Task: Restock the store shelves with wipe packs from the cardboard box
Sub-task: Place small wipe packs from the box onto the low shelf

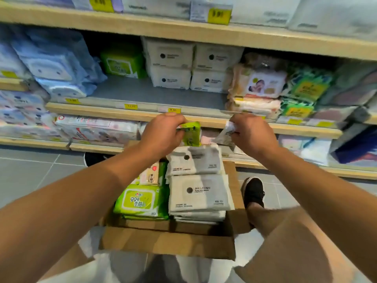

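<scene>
An open cardboard box (pixel 169 244) sits on the floor in front of me, with green wipe packs (pixel 141 201) on its left side and white wipe packs (pixel 201 194) stacked on its right. My left hand (pixel 163 132) grips a green wipe pack (pixel 190 133) above the box's far end. My right hand (pixel 251 132) pinches a white pack (pixel 225 135) by its edge at about the same height. Both hands are just below the edge of the middle shelf (pixel 130 114), which has a bare grey stretch (pixel 146 92) between a green pack (pixel 123 63) and white packs (pixel 189 64).
Blue packs (pixel 55 62) fill the shelf's left, patterned packs (pixel 271 88) its right. Yellow price tags (pixel 174 109) line the shelf edge. A lower shelf (pixel 95 129) holds more packs. My black shoe (pixel 254 190) and bent knee stand to the right of the box on grey tiles.
</scene>
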Tool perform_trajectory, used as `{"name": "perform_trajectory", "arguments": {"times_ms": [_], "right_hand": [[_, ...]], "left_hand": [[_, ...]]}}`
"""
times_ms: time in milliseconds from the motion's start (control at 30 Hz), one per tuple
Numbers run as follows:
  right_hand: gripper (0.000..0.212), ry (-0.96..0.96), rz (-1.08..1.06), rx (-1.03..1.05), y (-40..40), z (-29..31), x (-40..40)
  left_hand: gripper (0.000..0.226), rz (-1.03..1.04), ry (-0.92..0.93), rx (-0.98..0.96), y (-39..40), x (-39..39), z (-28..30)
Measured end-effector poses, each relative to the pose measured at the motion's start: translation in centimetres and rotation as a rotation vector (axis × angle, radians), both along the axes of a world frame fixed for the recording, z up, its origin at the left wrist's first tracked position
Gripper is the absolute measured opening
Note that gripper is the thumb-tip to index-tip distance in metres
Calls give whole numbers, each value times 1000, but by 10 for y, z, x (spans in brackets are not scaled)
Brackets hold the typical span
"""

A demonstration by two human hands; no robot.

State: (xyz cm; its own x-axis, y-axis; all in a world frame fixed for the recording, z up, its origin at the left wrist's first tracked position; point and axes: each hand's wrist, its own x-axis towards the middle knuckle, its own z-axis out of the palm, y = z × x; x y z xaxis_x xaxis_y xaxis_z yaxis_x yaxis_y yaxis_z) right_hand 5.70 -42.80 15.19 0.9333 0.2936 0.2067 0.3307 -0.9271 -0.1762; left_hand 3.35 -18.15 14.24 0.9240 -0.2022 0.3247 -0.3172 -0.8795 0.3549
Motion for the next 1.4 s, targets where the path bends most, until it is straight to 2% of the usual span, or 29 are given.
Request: {"name": "perform_trajectory", "arguments": {"times_ms": [300, 400, 467, 533, 733, 867, 1033, 1167, 1300, 1400], "right_hand": [[23, 31, -188, 20, -120, -41, 18], [36, 29, -226, 18, -155, -68, 27], [26, 1, -245, 3, -173, -91, 36], [27, -11, -265, 1, -185, -113, 47], [17, 42, -270, -36, -197, -173, 85], [18, 72, -246, -67, -197, -205, 111], [23, 126, -232, -133, -199, -234, 134], [24, 104, -234, -176, -201, -255, 145], [19, -28, -270, -302, -199, -263, 144], [20, -13, -295, -332, -195, -262, 144]], "left_hand": [[20, -152, 64, -19, -118, 51, -37], [22, -190, 112, -32, -148, 68, -62], [22, -200, 140, -16, -164, 78, -79], [23, -207, 162, -11, -176, 87, -97], [24, -245, 232, 44, -196, 116, -144], [23, -283, 261, 97, -198, 135, -164], [29, -307, 309, 73, -200, 152, -179], [30, -289, 329, 69, -205, 159, -189], [29, -306, 320, 61, -208, 161, -193], [28, -298, 294, 62, -208, 160, -194]]}}
